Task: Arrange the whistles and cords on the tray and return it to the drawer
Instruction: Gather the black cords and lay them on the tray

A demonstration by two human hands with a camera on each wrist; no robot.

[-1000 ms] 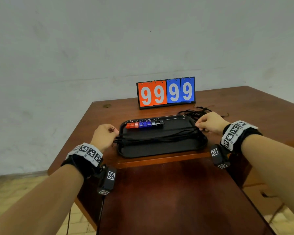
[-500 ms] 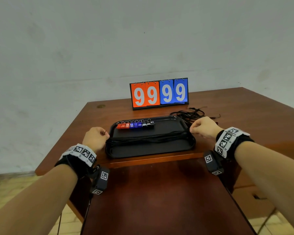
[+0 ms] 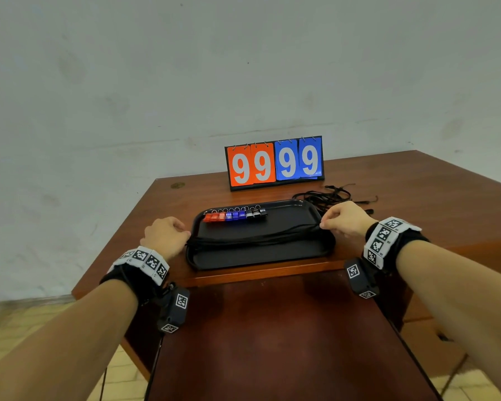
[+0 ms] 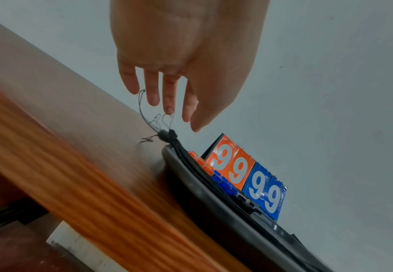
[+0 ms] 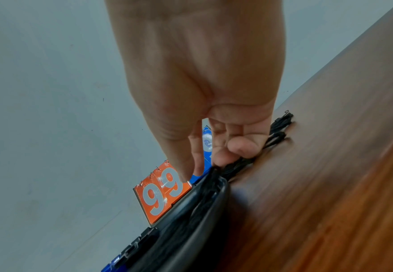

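Observation:
A black tray point(image 3: 258, 260) lies near the front edge of the wooden table. Red, blue and black whistles point(image 3: 235, 216) stand in a row along its back left. A bundle of black cords point(image 3: 255, 238) is stretched across the tray from rim to rim. My left hand point(image 3: 165, 235) hovers at the left rim. In the left wrist view its fingers point(image 4: 167, 103) hang loose just above the cord ends point(image 4: 167, 135) and a thin loop touches the little finger. My right hand point(image 5: 205, 165) pinches the cords point(image 5: 232, 167) at the right rim.
An orange and blue flip scoreboard point(image 3: 274, 162) reading 9999 stands behind the tray. A loose tangle of black cords point(image 3: 327, 195) lies on the table point(image 3: 417, 198) behind my right hand. A darker wooden surface point(image 3: 272, 342) extends below the table's front edge.
Both hands stay at the tray's two ends with the cord bundle stretched between them. The head view has shifted a little.

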